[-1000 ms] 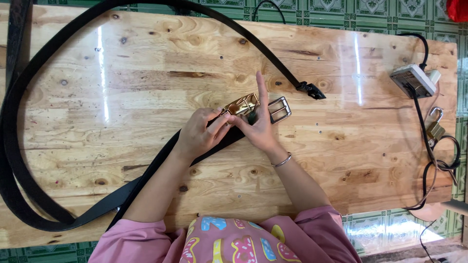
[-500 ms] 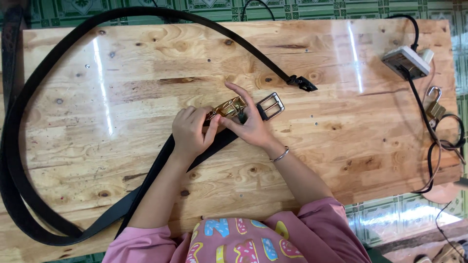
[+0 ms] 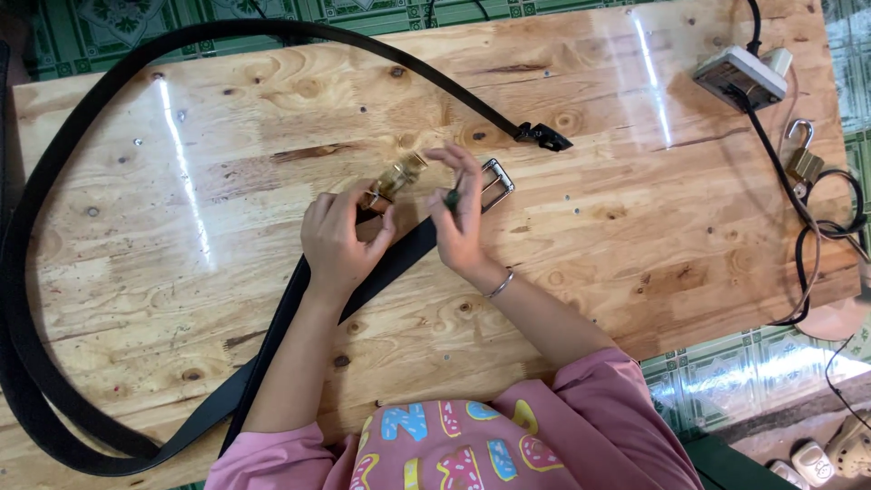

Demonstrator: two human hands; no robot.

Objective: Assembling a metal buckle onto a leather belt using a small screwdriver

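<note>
- Your left hand (image 3: 337,238) has its fingers curled around a small brass clamp (image 3: 392,180), holding it just above the wooden table (image 3: 590,263).
- Your right hand (image 3: 461,216) is half open, fingertips pinching at the brass clamp's far end; a small dark thing sits against the palm, too small to tell what.
- The black belt (image 3: 54,181) passes under both hands and loops wide around the table's left side, its far end near the top middle.
- A silver buckle (image 3: 497,181) lies just beside your right hand.
- A power strip (image 3: 739,74) and a padlock (image 3: 802,159) sit well apart, at the right edge.
</note>
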